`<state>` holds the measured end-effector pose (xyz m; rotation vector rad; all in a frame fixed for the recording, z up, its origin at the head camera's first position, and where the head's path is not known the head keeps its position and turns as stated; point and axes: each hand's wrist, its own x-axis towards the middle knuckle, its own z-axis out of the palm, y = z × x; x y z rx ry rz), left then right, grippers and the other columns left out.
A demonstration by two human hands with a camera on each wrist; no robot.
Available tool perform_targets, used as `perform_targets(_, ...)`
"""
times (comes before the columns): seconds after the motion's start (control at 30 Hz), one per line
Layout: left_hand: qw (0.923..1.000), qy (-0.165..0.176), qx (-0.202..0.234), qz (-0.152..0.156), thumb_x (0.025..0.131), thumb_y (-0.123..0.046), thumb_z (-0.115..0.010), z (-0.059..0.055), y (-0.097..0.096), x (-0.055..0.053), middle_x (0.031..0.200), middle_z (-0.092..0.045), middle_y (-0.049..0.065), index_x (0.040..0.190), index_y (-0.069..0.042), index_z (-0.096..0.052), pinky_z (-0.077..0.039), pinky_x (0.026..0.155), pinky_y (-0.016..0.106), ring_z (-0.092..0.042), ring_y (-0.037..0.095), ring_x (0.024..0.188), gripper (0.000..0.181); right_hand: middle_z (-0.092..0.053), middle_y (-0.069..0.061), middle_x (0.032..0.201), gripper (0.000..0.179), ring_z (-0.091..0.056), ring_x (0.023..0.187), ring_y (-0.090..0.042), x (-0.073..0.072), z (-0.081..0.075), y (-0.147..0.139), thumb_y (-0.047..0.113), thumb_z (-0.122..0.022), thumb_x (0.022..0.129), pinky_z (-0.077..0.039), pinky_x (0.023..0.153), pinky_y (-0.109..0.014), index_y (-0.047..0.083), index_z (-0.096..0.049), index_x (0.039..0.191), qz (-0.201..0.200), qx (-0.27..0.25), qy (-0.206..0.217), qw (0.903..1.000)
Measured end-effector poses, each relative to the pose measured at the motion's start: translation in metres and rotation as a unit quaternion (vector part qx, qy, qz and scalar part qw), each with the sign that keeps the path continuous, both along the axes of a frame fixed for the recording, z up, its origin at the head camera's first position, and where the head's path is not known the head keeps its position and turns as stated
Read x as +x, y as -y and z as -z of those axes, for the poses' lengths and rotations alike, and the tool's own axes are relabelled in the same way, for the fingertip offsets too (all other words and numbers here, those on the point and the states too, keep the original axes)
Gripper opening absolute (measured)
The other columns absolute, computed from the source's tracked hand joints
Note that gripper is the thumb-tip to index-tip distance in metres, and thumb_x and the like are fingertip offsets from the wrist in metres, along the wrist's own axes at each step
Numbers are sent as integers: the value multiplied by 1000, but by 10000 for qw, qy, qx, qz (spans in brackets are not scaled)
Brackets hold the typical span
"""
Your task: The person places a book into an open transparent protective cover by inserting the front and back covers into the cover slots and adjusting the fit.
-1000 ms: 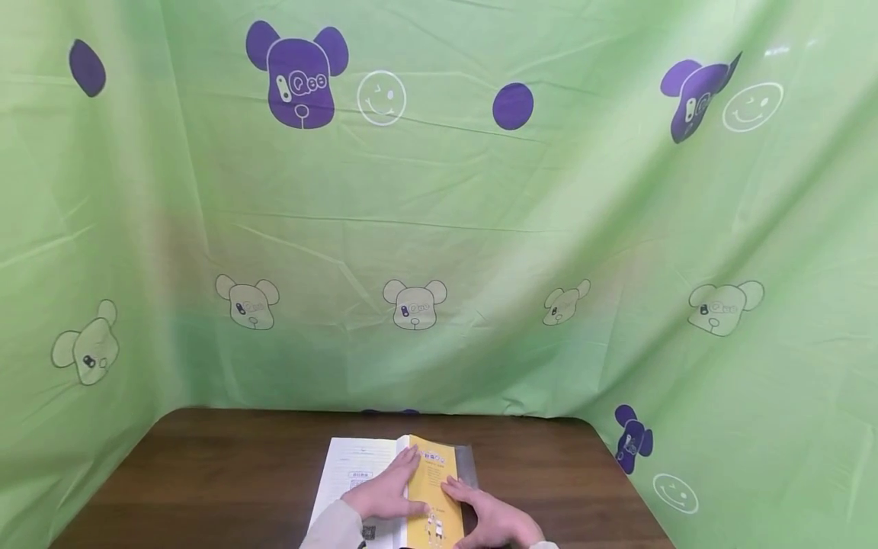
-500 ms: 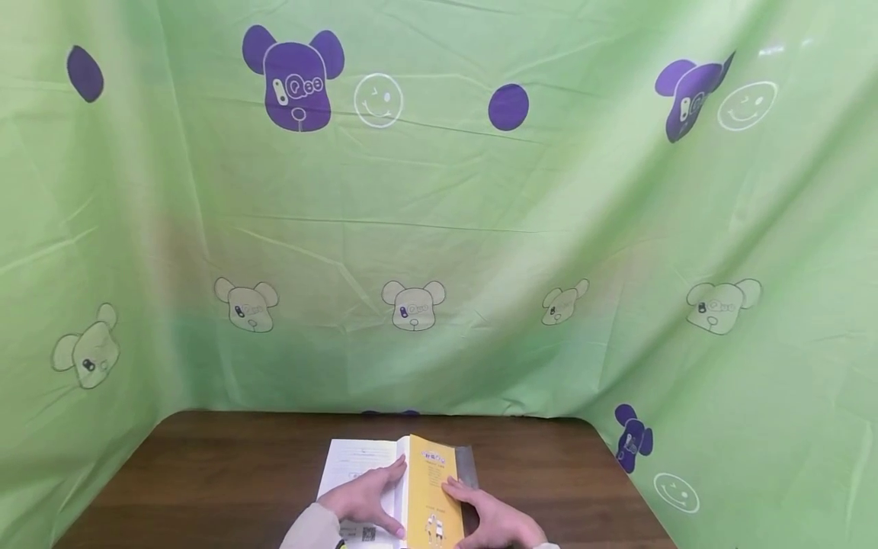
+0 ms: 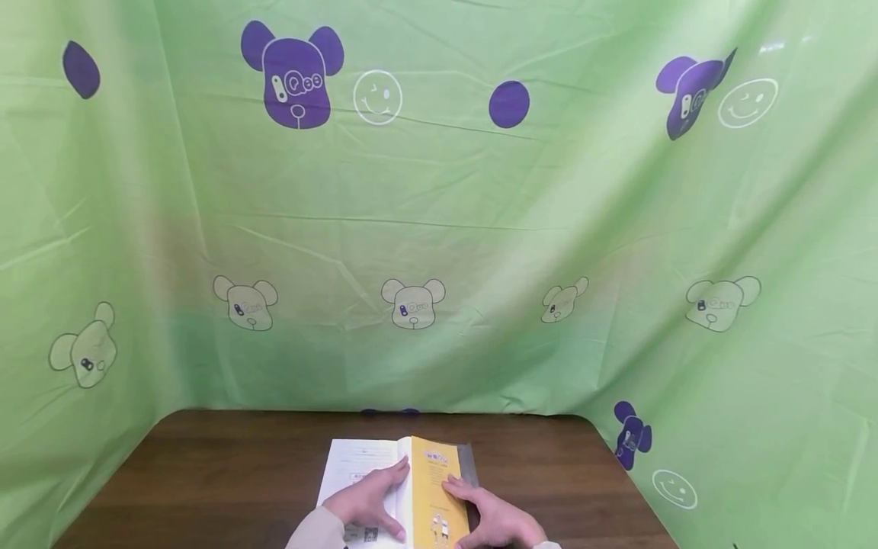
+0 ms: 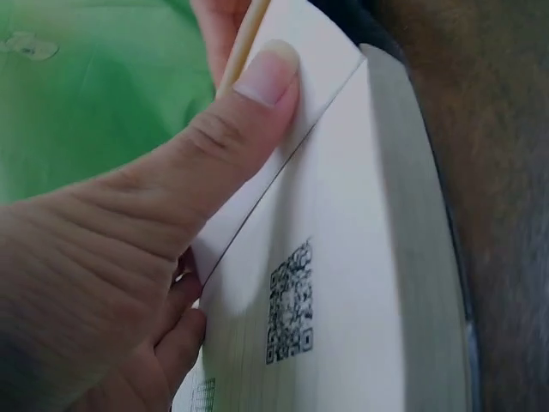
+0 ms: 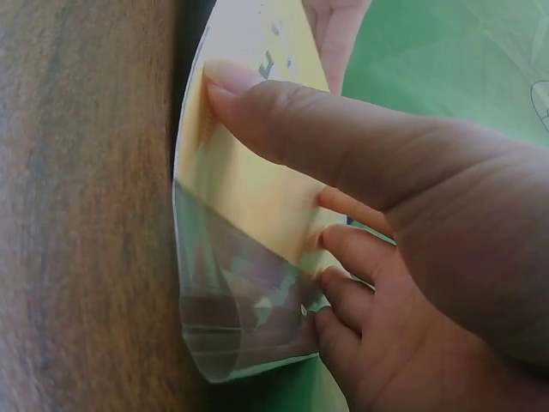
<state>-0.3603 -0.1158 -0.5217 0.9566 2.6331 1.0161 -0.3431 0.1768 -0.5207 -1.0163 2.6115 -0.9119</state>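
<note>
A book lies open on the table, its white page [image 3: 346, 460] on the left and a yellow cover flap [image 3: 434, 476] on the right. Clear plastic film [image 3: 467, 462] sticks out past the yellow flap's right edge. My left hand [image 3: 368, 501] rests along the crease between page and flap. In the left wrist view its thumb [image 4: 257, 94] presses a white strip above a page with a QR code [image 4: 290, 302]. My right hand [image 3: 504, 521] touches the flap's right side. The right wrist view shows its thumb [image 5: 283, 120] on the yellow flap, other fingertips at the film [image 5: 257, 318].
Dark brown wooden table [image 3: 226, 473] extends to both sides of the book. A green curtain [image 3: 473, 374] with purple and pale bear prints hangs behind and along both sides of the table.
My left hand has moved left, off the yellow flap and onto the crease beside the white page. The right hand has stayed at the flap's right edge.
</note>
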Motion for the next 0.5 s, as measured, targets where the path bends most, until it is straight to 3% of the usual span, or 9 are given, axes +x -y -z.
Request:
perform_targets(0.23,9985,-200,-500,-134,66,-35,-92,-3,-16,8,160,-35,25,147,10,-44,-34,119,52,-37,44,145,105,-41,-24,157,82,-36,147,-42,1,1,1,33,-86,82,-35,119,-32,10,-49,151,-76,101,-133,9998)
perform_targets(0.37,9962,-342,-779,-158,67,-40,-91,-3,-23,7,159,-38,24,147,9,-45,-34,120,46,-38,40,146,105,-40,-23,158,82,-35,148,-41,3,1,3,33,-87,81,-34,120,-33,13,-50,151,63,111,-14,9999)
perform_targets(0.5,9946,-269,-991,-157,68,-42,-91,-5,-26,5,159,-38,23,148,8,-45,-34,120,45,-37,38,148,104,-41,-22,158,83,-35,148,-41,4,1,5,34,-88,80,-34,120,-33,12,-50,150,109,118,-37,9999)
